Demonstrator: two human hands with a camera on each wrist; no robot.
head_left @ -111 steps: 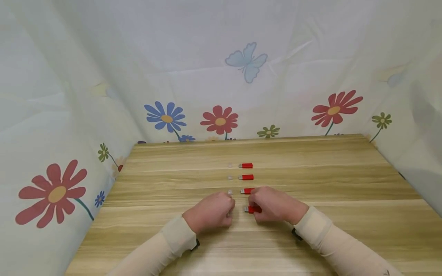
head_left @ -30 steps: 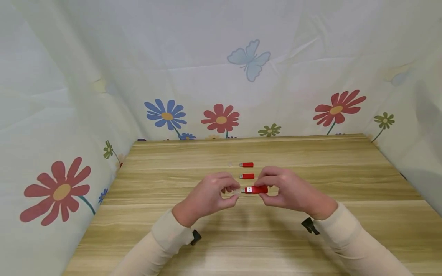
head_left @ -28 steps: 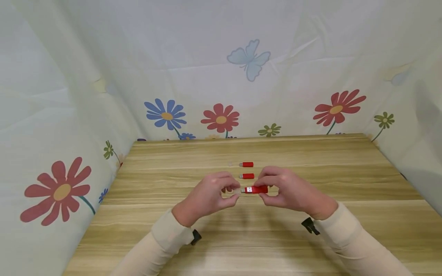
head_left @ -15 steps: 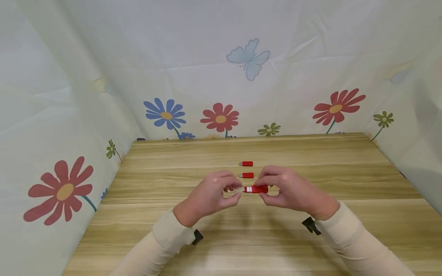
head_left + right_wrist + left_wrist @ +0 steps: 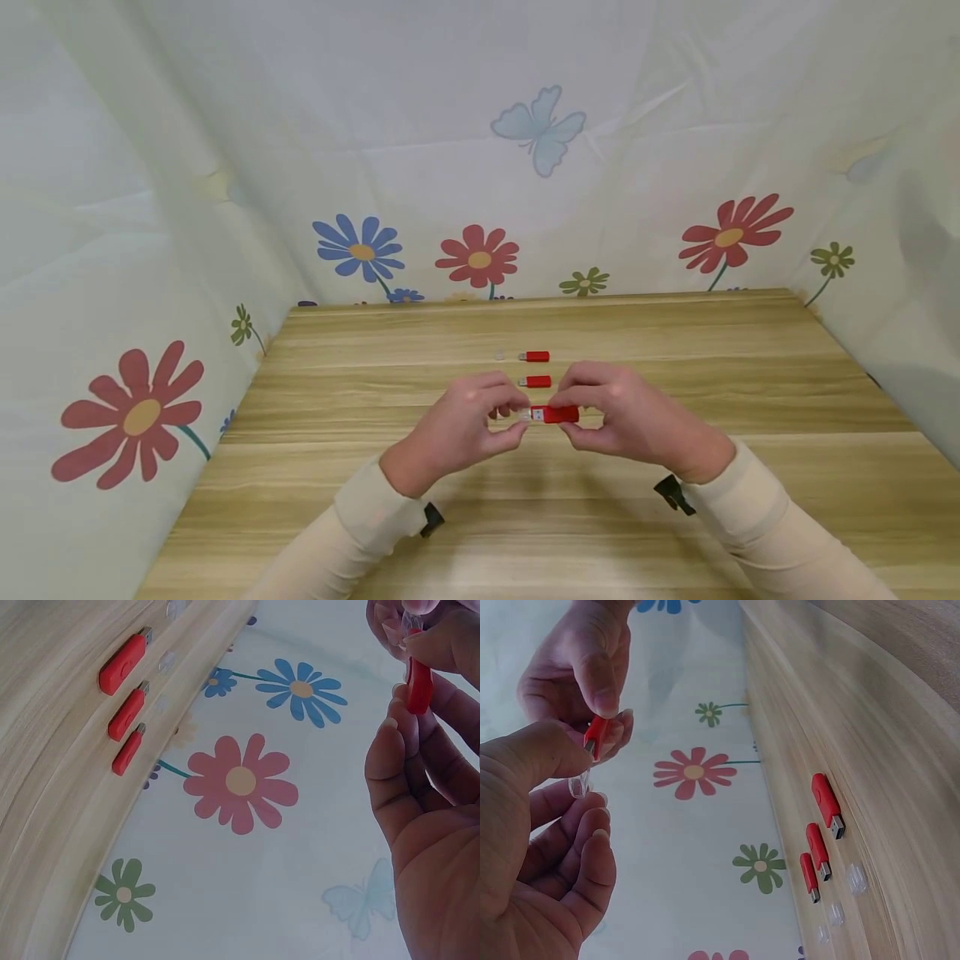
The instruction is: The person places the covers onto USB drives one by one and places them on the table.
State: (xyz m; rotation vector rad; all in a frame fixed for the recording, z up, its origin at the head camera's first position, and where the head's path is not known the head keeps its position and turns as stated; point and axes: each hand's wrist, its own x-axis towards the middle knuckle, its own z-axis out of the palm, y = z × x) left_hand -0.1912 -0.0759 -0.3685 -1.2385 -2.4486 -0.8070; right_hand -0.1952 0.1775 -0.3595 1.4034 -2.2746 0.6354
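Note:
My right hand [image 5: 630,412] pinches a red USB stick [image 5: 567,414] between thumb and fingers, its metal plug pointing left. Between the thumb and fingers of my left hand [image 5: 459,423] is a small clear cap [image 5: 579,786], which overlaps the plug end of the stick. Both hands are raised above the wooden table [image 5: 420,342], fingertips close together. In the left wrist view, more red USB sticks lie in a row: a near one [image 5: 826,801], a middle one [image 5: 817,846] and a far one [image 5: 808,874].
Beside the lying sticks are three clear caps: a near one [image 5: 857,879], a middle one [image 5: 837,913] and a far one [image 5: 823,934]. A white flowered cloth [image 5: 420,167] hangs behind the table and along both sides.
Both hands have risen from the table with the USB stick and cap. Over the last second, the left hand moved slightly right, bringing the cap over the plug.

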